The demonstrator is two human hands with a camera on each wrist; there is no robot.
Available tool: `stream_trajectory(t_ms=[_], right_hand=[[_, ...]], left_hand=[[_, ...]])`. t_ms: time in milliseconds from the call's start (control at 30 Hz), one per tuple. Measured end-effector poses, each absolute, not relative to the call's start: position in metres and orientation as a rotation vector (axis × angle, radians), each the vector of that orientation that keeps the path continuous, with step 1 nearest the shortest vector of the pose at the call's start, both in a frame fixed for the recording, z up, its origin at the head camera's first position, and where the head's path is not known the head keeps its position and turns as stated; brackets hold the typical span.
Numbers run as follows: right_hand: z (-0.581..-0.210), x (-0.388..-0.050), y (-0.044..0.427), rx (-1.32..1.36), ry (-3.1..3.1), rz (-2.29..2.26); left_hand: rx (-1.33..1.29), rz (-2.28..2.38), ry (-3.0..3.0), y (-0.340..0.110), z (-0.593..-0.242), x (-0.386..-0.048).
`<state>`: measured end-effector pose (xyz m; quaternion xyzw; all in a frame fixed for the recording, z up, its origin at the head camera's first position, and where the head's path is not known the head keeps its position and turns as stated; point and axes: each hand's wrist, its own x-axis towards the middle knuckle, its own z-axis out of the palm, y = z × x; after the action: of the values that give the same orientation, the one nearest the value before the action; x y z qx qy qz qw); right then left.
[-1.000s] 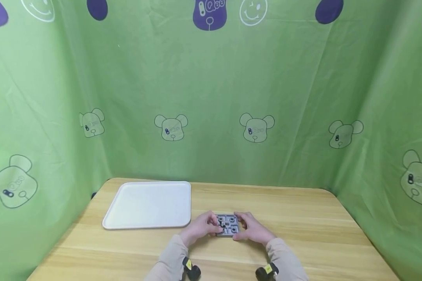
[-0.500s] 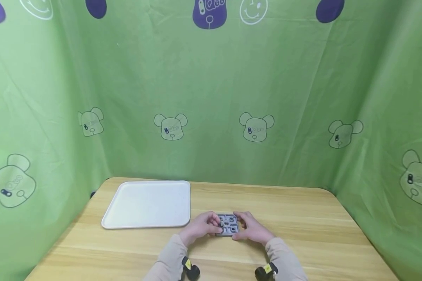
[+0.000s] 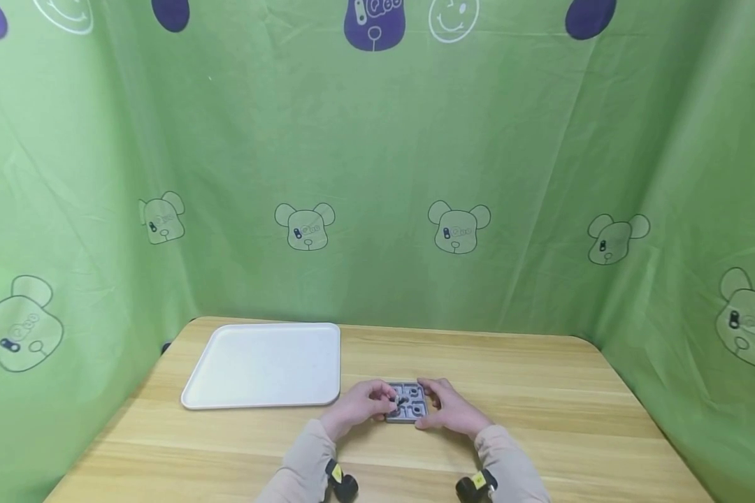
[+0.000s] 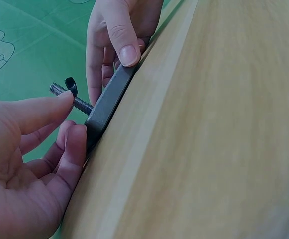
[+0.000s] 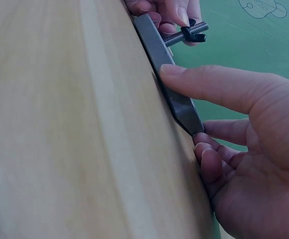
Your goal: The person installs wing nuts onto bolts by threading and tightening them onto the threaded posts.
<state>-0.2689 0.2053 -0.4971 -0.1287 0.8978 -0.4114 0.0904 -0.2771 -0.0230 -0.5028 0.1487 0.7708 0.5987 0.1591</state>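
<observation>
A grey square metal plate (image 3: pixel 417 403) with round holes and recesses lies flat on the table. From its left part rises a threaded bolt (image 4: pixel 83 105), which carries a black wing nut (image 4: pixel 71 85) near the top. My left hand (image 3: pixel 357 406) has its thumb and fingers at the wing nut; the thumb tip touches it, and lower fingers lie by the plate's left edge. With my right hand (image 3: pixel 455 409) I grip the plate's right side, thumb (image 5: pixel 204 82) on the near edge and fingers round the far corner. My left palm hides part of the plate.
A white rectangular tray (image 3: pixel 264 403) lies on the wooden table (image 3: pixel 528 391), left of the plate. Green printed cloth (image 3: pixel 377 279) hangs behind the table and on both sides.
The wing nut has turned, and a wing now points right towards the plate's middle. My left thumb has drawn back slightly. My right hand and the plate stay in place.
</observation>
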Motion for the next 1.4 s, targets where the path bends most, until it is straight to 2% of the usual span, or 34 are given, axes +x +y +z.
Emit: stream_trajectory(t_ms=[1400], right_hand=[[-0.4987, -0.2695, 0.2060, -0.406, 2.655, -1.237]], left_hand=[[0.507, 1.745, 2.136, -0.0255, -0.5005, -0.2763]])
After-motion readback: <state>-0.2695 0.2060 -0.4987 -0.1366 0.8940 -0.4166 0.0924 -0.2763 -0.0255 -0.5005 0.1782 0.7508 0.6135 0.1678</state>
